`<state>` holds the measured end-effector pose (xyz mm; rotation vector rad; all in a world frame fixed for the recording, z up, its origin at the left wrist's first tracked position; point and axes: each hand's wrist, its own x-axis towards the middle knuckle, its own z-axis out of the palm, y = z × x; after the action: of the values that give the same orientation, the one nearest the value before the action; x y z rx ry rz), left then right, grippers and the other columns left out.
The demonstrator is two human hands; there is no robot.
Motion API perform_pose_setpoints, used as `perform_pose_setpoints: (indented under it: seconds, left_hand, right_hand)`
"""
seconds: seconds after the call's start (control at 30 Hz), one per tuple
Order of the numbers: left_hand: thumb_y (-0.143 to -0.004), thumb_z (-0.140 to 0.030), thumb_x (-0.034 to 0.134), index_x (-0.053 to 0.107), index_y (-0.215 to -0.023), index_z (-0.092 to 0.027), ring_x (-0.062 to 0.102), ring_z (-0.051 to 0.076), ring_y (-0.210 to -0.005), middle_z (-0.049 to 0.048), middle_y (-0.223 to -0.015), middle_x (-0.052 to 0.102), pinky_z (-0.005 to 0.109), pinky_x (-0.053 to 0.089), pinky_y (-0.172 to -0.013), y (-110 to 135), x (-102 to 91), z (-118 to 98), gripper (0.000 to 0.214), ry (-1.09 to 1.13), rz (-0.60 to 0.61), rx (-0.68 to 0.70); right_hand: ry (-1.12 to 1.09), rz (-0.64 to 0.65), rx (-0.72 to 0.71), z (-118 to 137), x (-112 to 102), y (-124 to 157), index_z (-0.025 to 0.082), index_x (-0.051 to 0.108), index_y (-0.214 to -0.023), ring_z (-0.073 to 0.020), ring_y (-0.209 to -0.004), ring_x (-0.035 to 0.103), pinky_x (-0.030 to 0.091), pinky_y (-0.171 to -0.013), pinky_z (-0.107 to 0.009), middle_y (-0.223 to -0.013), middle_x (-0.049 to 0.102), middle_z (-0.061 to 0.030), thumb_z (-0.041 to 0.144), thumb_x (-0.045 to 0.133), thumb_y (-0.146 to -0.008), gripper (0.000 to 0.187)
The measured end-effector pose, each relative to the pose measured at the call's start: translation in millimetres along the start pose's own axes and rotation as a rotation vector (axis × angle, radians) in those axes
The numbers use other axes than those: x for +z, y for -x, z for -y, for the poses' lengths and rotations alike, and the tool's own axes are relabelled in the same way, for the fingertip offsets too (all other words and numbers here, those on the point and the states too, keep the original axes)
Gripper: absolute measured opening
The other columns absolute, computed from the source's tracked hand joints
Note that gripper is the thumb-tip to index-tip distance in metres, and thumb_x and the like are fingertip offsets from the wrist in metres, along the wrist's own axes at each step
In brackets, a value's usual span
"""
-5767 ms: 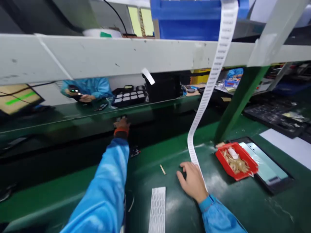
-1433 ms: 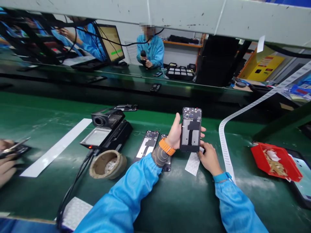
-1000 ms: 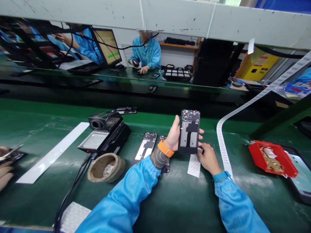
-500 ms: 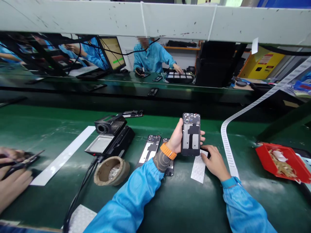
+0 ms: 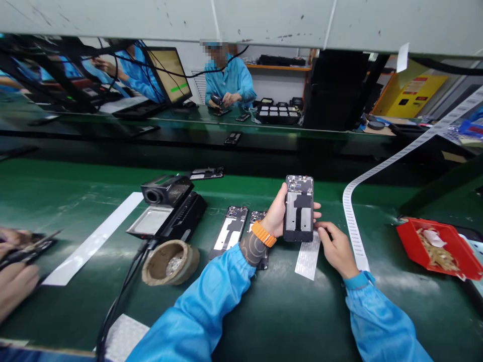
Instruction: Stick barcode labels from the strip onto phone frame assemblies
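An opened phone [image 5: 299,208], its circuit board and inner parts exposed, is held upright by my left hand [image 5: 275,213], with the thumb along one side and fingertips showing at the other. Beside the phone's lower right corner is my right hand [image 5: 337,247], thumb and forefinger brought close together. Whatever they pinch, if anything, is too small to make out. Just below the phone lies a small white label sheet [image 5: 307,259], its upper end partly hidden. Behind my left wrist rest two more opened phones, one with silver panels [image 5: 229,231] and another [image 5: 258,217] partly covered by my arm.
Left of my arm stand a black device [image 5: 171,203] with cables and a round pot [image 5: 173,264]. A long white strip [image 5: 94,239] lies farther left, near a co-worker's hands [image 5: 17,281]. At right are a label tape [image 5: 352,221] and a red bin [image 5: 433,251]. Another co-worker [image 5: 228,83] sits opposite.
My right hand has drawn slightly back from the label sheet, its fingers now by the phone's corner. My left hand still holds the phone. The co-worker opposite has brought both hands together.
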<state>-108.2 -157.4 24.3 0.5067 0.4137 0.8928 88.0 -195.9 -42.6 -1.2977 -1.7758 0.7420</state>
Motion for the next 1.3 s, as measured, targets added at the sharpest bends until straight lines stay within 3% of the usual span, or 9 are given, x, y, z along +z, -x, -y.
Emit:
perform_pose_setpoints:
  seconds: [0.1, 0.2, 0.53, 0.73, 0.9, 1.3]
  left_hand:
    - [-0.094, -0.072, 0.016, 0.068, -0.111, -0.007, 0.070, 0.030, -0.091, 0.0214, -0.113, 0.069, 0.045, 0.054, -0.082, -1.7, 2.2, 3.9, 0.085, 0.029, -0.012, -0.013]
    - [-0.094, -0.071, 0.017, 0.069, -0.108, -0.008, 0.071, 0.029, -0.089, 0.0199, -0.110, 0.071, 0.042, 0.054, -0.081, -3.3, 3.4, 8.2, 0.083, 0.039, -0.035, -0.029]
    - [-0.094, -0.071, 0.021, 0.069, -0.106, -0.008, 0.071, 0.028, -0.087, 0.0192, -0.104, 0.072, 0.039, 0.054, -0.078, -7.1, -2.5, 10.5, 0.080, 0.067, -0.038, -0.027]
    - [-0.095, -0.069, 0.013, 0.069, -0.105, -0.007, 0.071, 0.027, -0.082, 0.0201, -0.100, 0.072, 0.039, 0.054, -0.077, -7.7, -3.0, 12.7, 0.085, 0.069, -0.045, -0.066]
    - [-0.095, -0.070, 0.018, 0.068, -0.110, -0.008, 0.071, 0.029, -0.088, 0.0198, -0.110, 0.071, 0.040, 0.053, -0.080, -9.8, -6.3, 16.6, 0.082, 0.080, -0.016, -0.059]
    - [-0.095, -0.069, 0.010, 0.068, -0.109, -0.008, 0.070, 0.029, -0.089, 0.0197, -0.110, 0.071, 0.043, 0.054, -0.080, -10.7, -6.3, 18.2, 0.085, 0.054, -0.016, -0.097]
  right_hand:
    - [-0.075, 0.068, 0.021, 6.2, -3.2, 3.3, 0.021, 0.064, -0.095, -0.0229, -0.082, 0.065, 0.048, -0.075, -0.035, -0.087, 0.071, -0.0061, 0.043, 0.040, -0.098, 0.033]
    - [0.029, 0.040, -0.039, 11.1, -5.1, 5.2, 0.022, 0.064, -0.085, -0.0235, -0.080, 0.062, 0.046, -0.076, -0.036, -0.080, 0.068, -0.0045, 0.044, 0.043, -0.096, 0.032]
    - [0.118, 0.024, -0.100, 4.8, -2.6, 7.2, 0.023, 0.065, -0.085, -0.0254, -0.085, 0.060, 0.046, -0.077, -0.037, -0.084, 0.069, -0.0063, 0.045, 0.046, -0.093, 0.030]
    - [0.076, 0.023, -0.121, 8.8, -2.1, 7.0, 0.023, 0.062, -0.077, -0.0219, -0.075, 0.060, 0.046, -0.070, -0.032, -0.074, 0.065, -0.0034, 0.042, 0.048, -0.094, 0.029]
    - [0.074, 0.045, -0.108, 10.6, -2.5, 8.0, 0.023, 0.057, -0.070, -0.0182, -0.064, 0.055, 0.042, -0.062, -0.029, -0.065, 0.056, -0.0003, 0.041, 0.051, -0.092, 0.029]
    - [0.034, 0.079, -0.101, 10.8, -2.4, 9.1, 0.022, 0.051, -0.066, -0.0164, -0.063, 0.053, 0.039, -0.061, -0.028, -0.062, 0.055, 0.0008, 0.040, 0.049, -0.095, 0.034]
